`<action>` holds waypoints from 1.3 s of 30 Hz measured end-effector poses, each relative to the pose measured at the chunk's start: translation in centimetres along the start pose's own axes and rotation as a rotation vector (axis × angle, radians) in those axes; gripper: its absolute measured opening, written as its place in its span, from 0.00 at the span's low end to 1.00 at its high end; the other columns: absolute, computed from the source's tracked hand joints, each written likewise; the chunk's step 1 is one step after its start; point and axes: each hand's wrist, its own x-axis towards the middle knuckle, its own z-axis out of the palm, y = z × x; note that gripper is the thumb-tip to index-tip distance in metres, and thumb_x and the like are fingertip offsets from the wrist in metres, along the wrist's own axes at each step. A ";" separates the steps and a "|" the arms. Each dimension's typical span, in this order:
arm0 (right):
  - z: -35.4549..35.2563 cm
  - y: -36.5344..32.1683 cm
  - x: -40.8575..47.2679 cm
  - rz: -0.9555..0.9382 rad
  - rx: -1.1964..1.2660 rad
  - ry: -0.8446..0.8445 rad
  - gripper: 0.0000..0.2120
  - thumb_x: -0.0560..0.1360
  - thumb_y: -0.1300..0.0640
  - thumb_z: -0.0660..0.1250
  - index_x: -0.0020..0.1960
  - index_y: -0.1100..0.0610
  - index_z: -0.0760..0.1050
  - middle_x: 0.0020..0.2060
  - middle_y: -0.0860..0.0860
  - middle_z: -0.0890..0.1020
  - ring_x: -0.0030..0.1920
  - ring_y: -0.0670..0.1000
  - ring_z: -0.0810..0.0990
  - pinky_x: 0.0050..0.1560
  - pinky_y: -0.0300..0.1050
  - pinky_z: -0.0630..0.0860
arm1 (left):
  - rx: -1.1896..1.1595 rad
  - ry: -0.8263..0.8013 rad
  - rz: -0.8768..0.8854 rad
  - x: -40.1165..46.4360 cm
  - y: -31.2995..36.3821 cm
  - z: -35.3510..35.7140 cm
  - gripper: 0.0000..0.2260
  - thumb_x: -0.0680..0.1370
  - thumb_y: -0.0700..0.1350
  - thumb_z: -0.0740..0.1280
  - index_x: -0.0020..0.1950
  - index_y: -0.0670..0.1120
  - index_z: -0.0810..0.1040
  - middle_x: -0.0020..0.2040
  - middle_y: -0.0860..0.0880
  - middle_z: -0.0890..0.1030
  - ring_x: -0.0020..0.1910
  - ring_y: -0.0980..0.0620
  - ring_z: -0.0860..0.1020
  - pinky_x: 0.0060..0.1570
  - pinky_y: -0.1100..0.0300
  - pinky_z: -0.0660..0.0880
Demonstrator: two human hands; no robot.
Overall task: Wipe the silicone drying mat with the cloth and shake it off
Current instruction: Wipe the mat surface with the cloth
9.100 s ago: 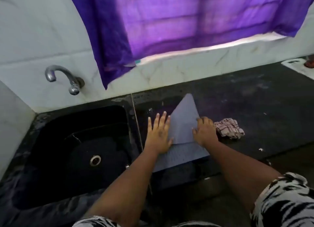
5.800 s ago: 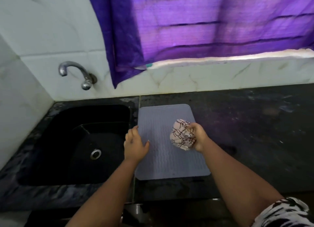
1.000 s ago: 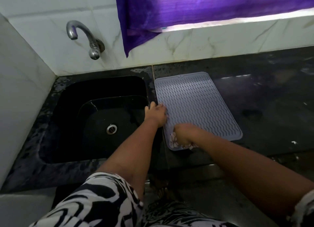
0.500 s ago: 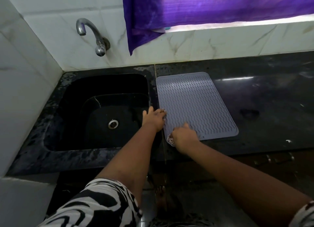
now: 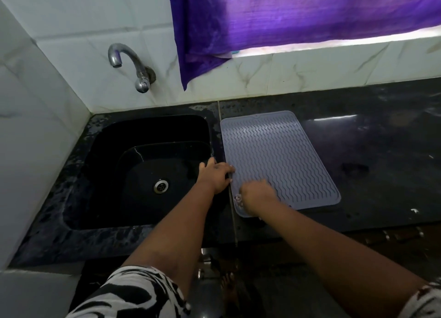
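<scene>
The silicone drying mat [image 5: 276, 160] lies flat on the dark desk [image 5: 372, 155] just right of the black sink [image 5: 143, 172]. It is a grey-lavender rectangle with rounded corners, a thin raised rim and rows of wavy ridges across its face. The left hand [image 5: 214, 174] rests at the mat's left edge, fingers laid straight across the rim. The right hand [image 5: 256, 196] sits on the near-left corner, its grip curled around the cloth [image 5: 238, 199], of which only a small pale scrap shows.
</scene>
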 end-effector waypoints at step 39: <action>-12.6 5.7 23.3 -0.001 -0.025 -0.080 0.24 0.74 0.50 0.71 0.67 0.56 0.74 0.65 0.56 0.76 0.65 0.57 0.74 0.66 0.50 0.70 | 0.091 -0.011 0.035 19.4 -6.4 -3.5 0.28 0.78 0.56 0.57 0.77 0.51 0.59 0.77 0.51 0.60 0.72 0.42 0.59 0.67 0.40 0.57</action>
